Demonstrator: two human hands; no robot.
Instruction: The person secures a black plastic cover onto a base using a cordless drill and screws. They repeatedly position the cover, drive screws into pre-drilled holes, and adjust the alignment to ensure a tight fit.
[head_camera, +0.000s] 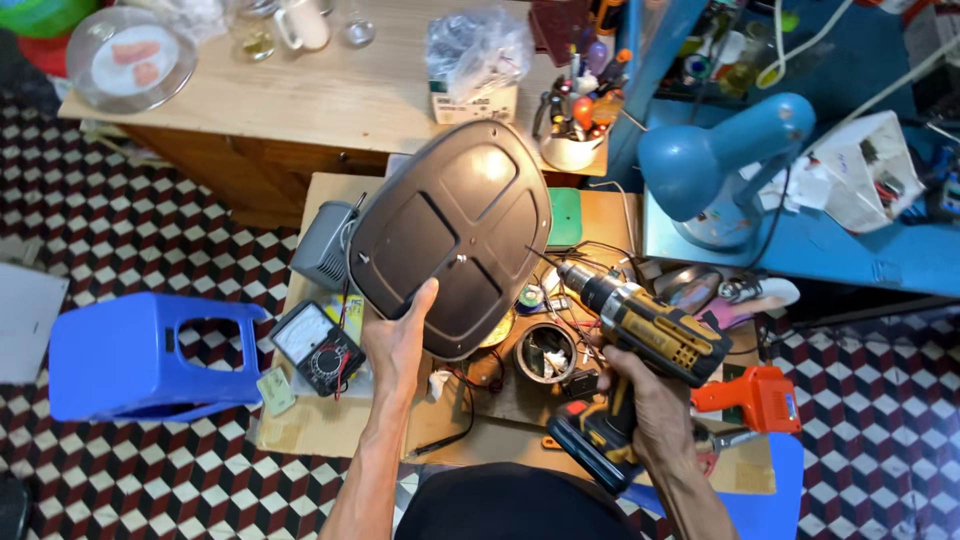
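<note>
My left hand (398, 338) grips the lower edge of a large dark brown oval metal plate (455, 230) and holds it tilted up above the low workbench (330, 420). My right hand (650, 400) holds a yellow and black cordless drill (650, 335) by its handle. The drill's thin bit points left and up toward the plate's lower right part, close to a small screw near the plate's middle. A round metal can (545, 352) with small parts stands on the bench between my hands.
A multimeter (318, 348) and a grey box (325, 243) lie left of the plate. A blue plastic stool (130, 355) stands at the left, a blue desk lamp (715, 165) at the right, an orange tool (755, 395) by my right wrist. A wooden table (330, 95) with clutter is behind.
</note>
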